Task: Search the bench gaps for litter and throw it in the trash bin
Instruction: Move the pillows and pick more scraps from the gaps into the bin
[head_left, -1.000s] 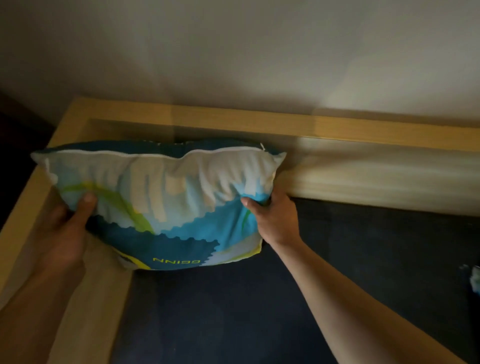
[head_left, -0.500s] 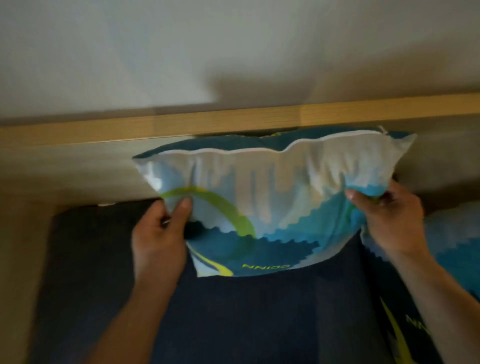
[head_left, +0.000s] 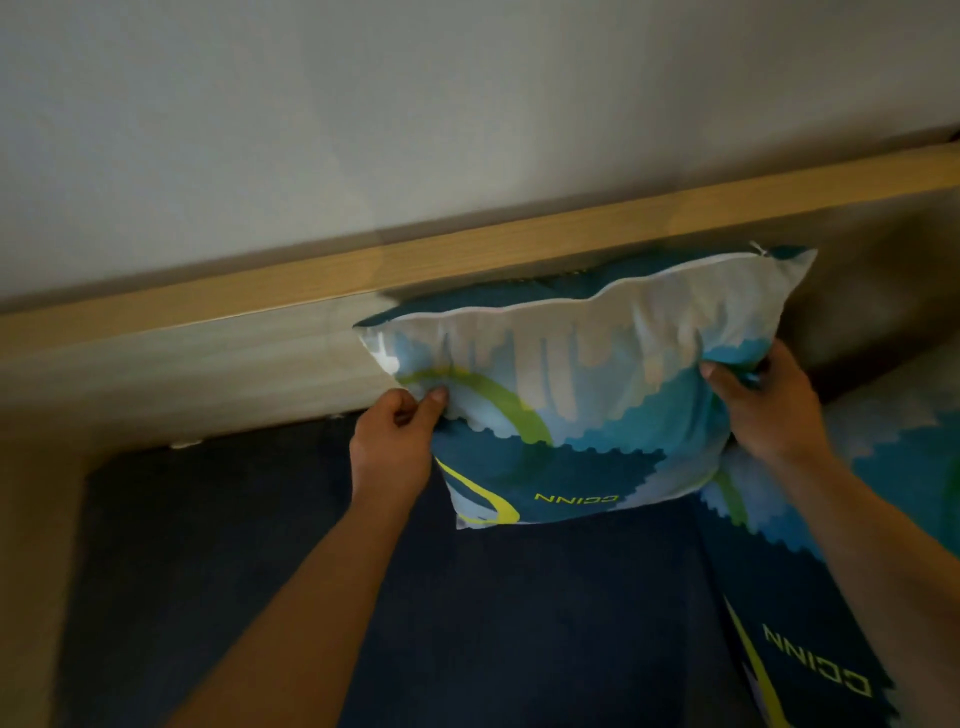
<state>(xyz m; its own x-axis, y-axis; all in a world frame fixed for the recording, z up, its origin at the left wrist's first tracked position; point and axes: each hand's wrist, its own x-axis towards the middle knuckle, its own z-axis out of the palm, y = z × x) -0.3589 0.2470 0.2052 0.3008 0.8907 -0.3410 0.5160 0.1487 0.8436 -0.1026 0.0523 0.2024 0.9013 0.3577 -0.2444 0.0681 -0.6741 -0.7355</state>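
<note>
- The left hand (head_left: 392, 447) pinches the lower left edge of a blue, white and green cushion (head_left: 576, 395), thumb and fingers closed tight on the fabric.
- The right hand (head_left: 763, 400) clamps the cushion's opposite edge, fingers wrapped behind it, so the cushion hangs between both hands, propped against the wooden backrest (head_left: 208, 374).
- A second cushion (head_left: 831, 597) lies just below and right of the right hand, on the dark seat pad (head_left: 519, 623).
- Left of the left hand, in the gap where backrest meets seat pad, sit small pale scraps (head_left: 186, 444), likely litter; one smaller bit (head_left: 335, 415) lies nearer.
- Their line runs along the gap, so I'd judge the left hand is the nearer one to reach them.
- No trash bin is visible.
</note>
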